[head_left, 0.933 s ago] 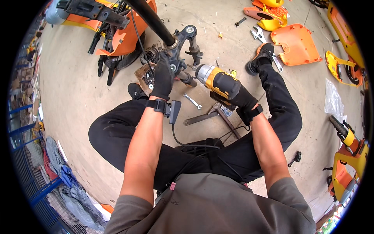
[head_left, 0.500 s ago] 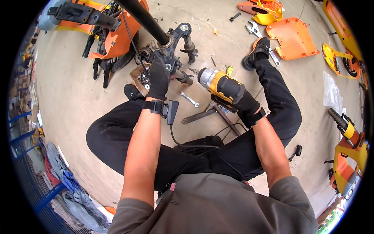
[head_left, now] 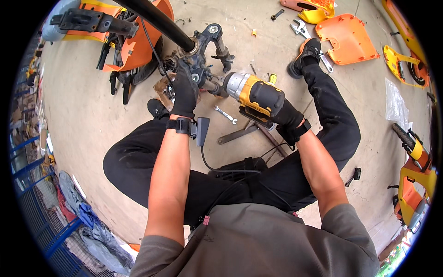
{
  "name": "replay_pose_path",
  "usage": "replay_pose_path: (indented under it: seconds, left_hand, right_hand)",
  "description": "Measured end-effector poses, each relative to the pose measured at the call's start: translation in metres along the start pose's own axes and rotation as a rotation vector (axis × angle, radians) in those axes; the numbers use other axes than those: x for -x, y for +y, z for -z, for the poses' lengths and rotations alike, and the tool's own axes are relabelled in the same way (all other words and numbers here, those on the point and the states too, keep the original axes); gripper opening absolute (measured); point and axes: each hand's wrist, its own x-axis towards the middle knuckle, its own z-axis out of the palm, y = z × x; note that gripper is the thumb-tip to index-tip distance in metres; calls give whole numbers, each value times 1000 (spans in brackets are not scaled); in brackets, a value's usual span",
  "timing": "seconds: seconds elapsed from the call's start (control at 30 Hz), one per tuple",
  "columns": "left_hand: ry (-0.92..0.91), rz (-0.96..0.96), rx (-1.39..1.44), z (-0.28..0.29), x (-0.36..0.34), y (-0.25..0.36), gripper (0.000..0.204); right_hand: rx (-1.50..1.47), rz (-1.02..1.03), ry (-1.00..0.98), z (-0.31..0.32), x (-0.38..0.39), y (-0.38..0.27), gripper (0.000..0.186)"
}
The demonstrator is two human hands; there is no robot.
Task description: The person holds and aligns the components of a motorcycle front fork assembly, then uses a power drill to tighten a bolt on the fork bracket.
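My left hand (head_left: pixel 184 92), in a black glove, is closed round the black fork clamp (head_left: pixel 198 55) below a long dark steering tube (head_left: pixel 161 23). A black cable runs down beside it. My right hand (head_left: pixel 287 115), also gloved, grips a yellow-and-black power drill (head_left: pixel 260 97), its silver nose close to the lower end of the clamp; whether its bit touches is unclear. A small cardboard box of hardware (head_left: pixel 164 88) sits partly behind my left hand. An open-end wrench (head_left: pixel 225 114) and some metal bars (head_left: pixel 237 135) lie on the floor below the drill.
An orange-and-yellow scooter body (head_left: pixel 134 51) is at upper left. An orange panel (head_left: pixel 346 41), an adjustable wrench (head_left: pixel 300 28) and a plastic bag (head_left: pixel 394 104) lie to the right, with more yellow scooters (head_left: pixel 413 194) at the edge. Blue metal racking (head_left: pixel 27 166) lines the left.
The drill in my right hand first dropped back slightly, then moved left and up, closer to the fork clamp. My left hand stays on the assembly, shifted a little with it.
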Motion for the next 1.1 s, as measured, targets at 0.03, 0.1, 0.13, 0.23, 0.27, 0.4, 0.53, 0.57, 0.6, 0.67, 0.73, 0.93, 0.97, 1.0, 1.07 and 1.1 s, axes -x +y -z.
replay_pose_path:
  seconds: [0.03, 0.1, 0.13, 0.23, 0.27, 0.4, 0.53, 0.57, 0.6, 0.67, 0.73, 0.93, 0.97, 1.0, 1.07, 1.1]
  left_hand:
    - [-11, -26, -86, 2, 0, -1, 48]
    - [-30, -84, -261, 17, -1, -4, 48]
    - [-12, -192, -473, 24, -3, -7, 49]
    - [17, -287, -676, 27, -5, -12, 51]
    - [13, -165, -464, 15, -1, -4, 52]
    - [38, -20, -199, -2, 5, 10, 55]
    - [-25, -22, -140, 0, 7, 11, 42]
    - [-22, -29, -151, -4, 7, 12, 43]
    - [-18, -36, -161, -7, 7, 12, 44]
    - [3, 1, -93, -12, 8, 16, 45]
    - [-5, 0, -74, -9, 9, 17, 46]
    - [21, 27, -71, -14, 11, 21, 47]
    - [60, 62, -26, -18, 10, 21, 48]
    - [99, 97, 19, -20, 10, 21, 49]
    - [58, 57, -13, -13, 7, 18, 48]
    - [38, 36, -28, -11, 7, 17, 47]
  right_hand:
    - [-22, -16, 2, 0, 0, 1, 42]
    - [-71, -27, 2, -2, -1, 0, 42]
    - [-96, -25, 4, -3, -2, 0, 42]
    - [-70, -11, 16, 0, -1, 12, 43]
    - [-39, 10, 12, 1, -1, 13, 43]
    - [-48, 68, -4, 2, -4, 4, 44]
    - [94, 175, -57, 7, -10, 5, 44]
    - [133, 187, -60, 10, -10, 9, 45]
    - [139, 167, -49, 11, -10, 19, 45]
    - [153, 167, -52, 15, -12, 23, 46]
    - [166, 208, -78, 20, -16, 18, 47]
    - [182, 146, -55, 25, -20, 18, 48]
    - [263, 165, -44, 23, -21, 16, 49]
    - [202, 140, -45, 22, -22, 12, 50]
    - [81, 91, -45, 22, -25, 4, 52]
    - [101, 107, -50, 23, -26, 7, 52]
